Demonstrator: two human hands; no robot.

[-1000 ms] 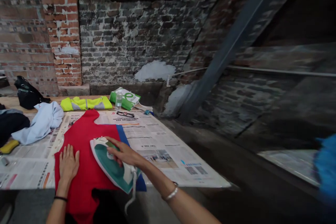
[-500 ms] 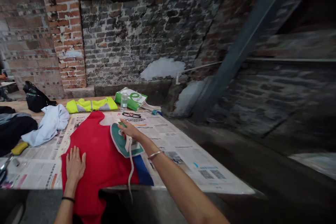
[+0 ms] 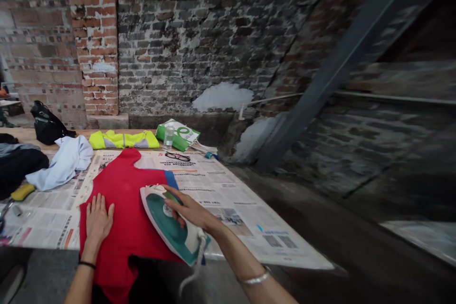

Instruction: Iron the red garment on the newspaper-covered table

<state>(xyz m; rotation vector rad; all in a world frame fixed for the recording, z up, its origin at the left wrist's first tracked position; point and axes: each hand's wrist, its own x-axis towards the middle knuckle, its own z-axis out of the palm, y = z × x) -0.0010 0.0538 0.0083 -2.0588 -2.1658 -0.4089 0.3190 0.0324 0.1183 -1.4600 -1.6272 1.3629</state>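
Note:
A red garment (image 3: pixel 124 190) with a blue hem band (image 3: pixel 171 179) lies spread on the newspaper-covered table, its near part hanging over the front edge. My left hand (image 3: pixel 98 218) rests flat on the garment's left side, fingers stretched out. In my right hand (image 3: pixel 188 209) is a green and white clothes iron (image 3: pixel 169 228), gripped by its handle. The iron is over the garment's right half, its tip pointing up and left. Whether its soleplate touches the cloth I cannot tell. A white cord (image 3: pixel 195 273) trails from its heel past the table edge.
Newspaper (image 3: pixel 228 190) covers the table. Glasses (image 3: pixel 177 156), a clear bottle (image 3: pixel 168 137), a green-white bag (image 3: pixel 181 134) and a yellow vest (image 3: pixel 124 139) lie along the back. At left are a white cloth (image 3: pixel 64 164), dark clothes (image 3: pixel 21 171), a black bag (image 3: pixel 48 123) and a yellow object (image 3: pixel 23 192).
The iron in my right hand has come toward me down the garment and turned, uncovering the upper blue band. My left hand stays flat on the cloth.

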